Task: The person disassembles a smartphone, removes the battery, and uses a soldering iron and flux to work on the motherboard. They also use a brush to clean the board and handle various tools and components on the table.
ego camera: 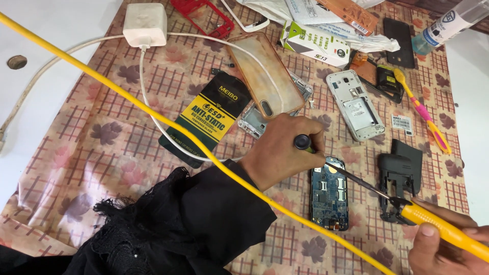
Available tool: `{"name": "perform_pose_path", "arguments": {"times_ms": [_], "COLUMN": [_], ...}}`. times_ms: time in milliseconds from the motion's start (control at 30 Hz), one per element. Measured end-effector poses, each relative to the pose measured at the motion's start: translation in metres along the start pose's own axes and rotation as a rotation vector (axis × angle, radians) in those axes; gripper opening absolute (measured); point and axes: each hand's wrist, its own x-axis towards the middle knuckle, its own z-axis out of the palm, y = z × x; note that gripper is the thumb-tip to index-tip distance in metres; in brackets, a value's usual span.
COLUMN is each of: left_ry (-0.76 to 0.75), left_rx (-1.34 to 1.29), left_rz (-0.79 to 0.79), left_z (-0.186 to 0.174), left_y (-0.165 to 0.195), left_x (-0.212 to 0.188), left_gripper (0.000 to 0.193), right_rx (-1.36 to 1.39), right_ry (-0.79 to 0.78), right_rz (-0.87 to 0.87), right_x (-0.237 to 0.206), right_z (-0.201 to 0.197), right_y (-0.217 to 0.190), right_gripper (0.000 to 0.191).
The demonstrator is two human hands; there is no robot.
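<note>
Soldering is the step we are judging to be in hand: we are working on the bare blue circuit board (330, 192) of a small phone, which is lying on the patterned cloth (102, 137) just in front of us, between our two hands. Our right hand (443, 244) is closing firmly around the yellow handle of a soldering iron (407, 206), thumb pressing on top, and its long dark tip is reaching leftward to the board's upper edge. Our left hand (277, 153) is curling its fingers tightly around a thin tool with a round black cap (302, 142), and we are aiming its point at the same upper corner; whether that point is touching the board, we cannot tell. A yellow cable (153, 114) is crossing over our left black sleeve (204, 219).

As we are reading it, the next move is calling for a steady hand, with both tips meeting on one small spot and the board staying put.

Around us are lying a black phone shell (400, 170) just right of the board, a white phone frame (355, 104), a clear yellowed phone case (265, 74), a black and yellow packet (211, 117) and a white charger (145, 24).
</note>
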Motion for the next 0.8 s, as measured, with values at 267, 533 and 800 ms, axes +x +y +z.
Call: {"name": "perform_pose_path", "arguments": {"times_ms": [267,533,800], "left_ry": [0.025,0.011,0.033], "left_rx": [-0.025,0.022,0.016], "left_rz": [0.016,-0.009,0.027], "left_z": [0.000,0.000,0.001], "left_y": [-0.004,-0.003,-0.004], "left_x": [0.000,0.000,0.000], "left_gripper": [0.021,0.019,0.020], "right_rx": [0.019,0.090,0.123], "right_ry": [-0.001,0.022,0.039], "right_rz": [0.067,0.010,0.000], "right_x": [0.000,-0.008,-0.006], "right_z": [-0.001,0.003,0.005], "right_y": [-0.006,0.019,0.025], "right_gripper": [0.028,0.036,0.035]}}
